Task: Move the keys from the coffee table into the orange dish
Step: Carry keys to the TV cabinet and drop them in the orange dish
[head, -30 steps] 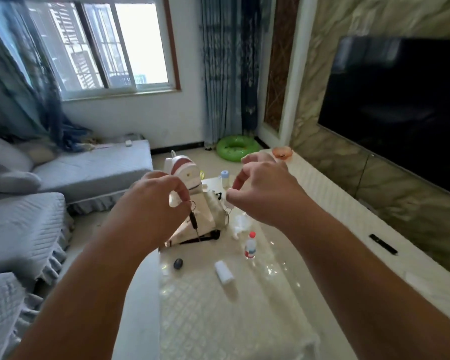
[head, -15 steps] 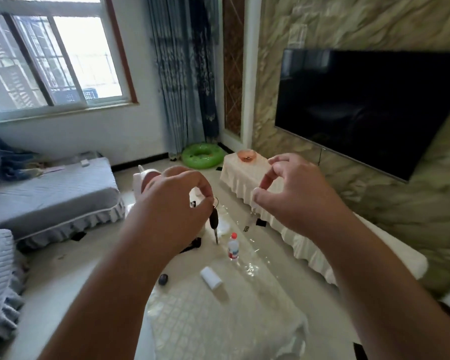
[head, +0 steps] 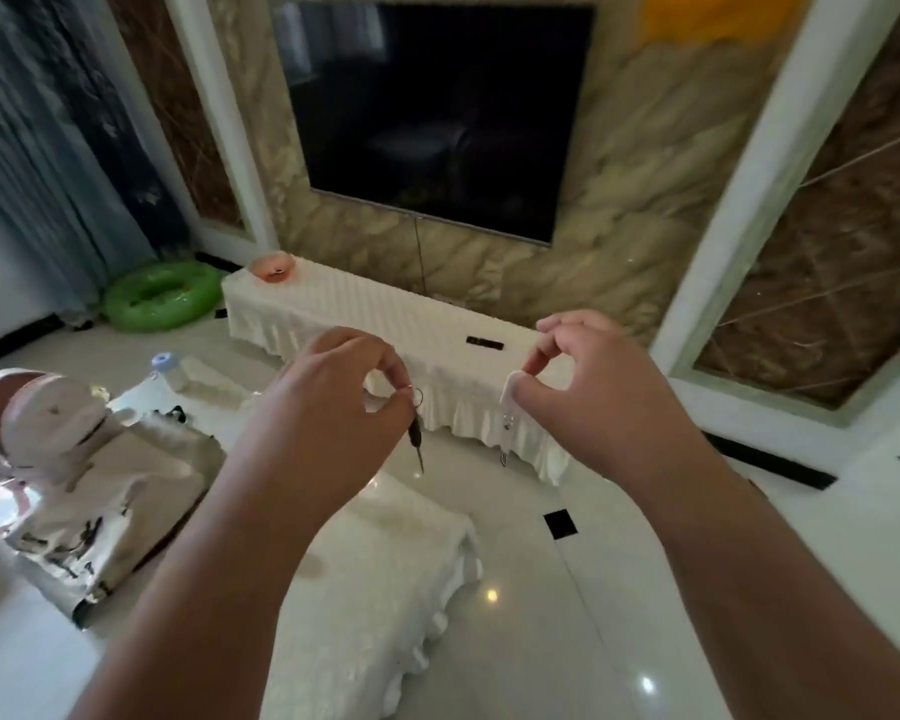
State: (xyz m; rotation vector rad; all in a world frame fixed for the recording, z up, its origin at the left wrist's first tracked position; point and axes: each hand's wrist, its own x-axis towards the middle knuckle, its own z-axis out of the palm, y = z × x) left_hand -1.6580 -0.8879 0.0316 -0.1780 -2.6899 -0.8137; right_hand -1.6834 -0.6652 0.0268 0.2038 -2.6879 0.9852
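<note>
My left hand (head: 333,407) pinches a small metal ring from which a black-headed key (head: 415,440) hangs straight down. In my right hand (head: 593,392) a second, pale key (head: 505,439) is pinched between thumb and forefinger; it dangles and is hard to make out against the white cloth. Both hands are raised in front of me, above the gap between the coffee table (head: 385,589) and the TV bench. The orange dish (head: 273,266) stands on the far left end of that bench, well beyond both hands.
The long white-draped TV bench (head: 365,324) runs under the wall-mounted television (head: 432,111), with a black remote (head: 484,343) on it. On the coffee table sit a white and silver bag (head: 100,501) and a small bottle (head: 170,368). A green swim ring (head: 162,296) lies on the floor.
The view has swung right and downward, from the window and sofas toward the television wall. Both hands keep their keys pinched and now hang closer to the bench.
</note>
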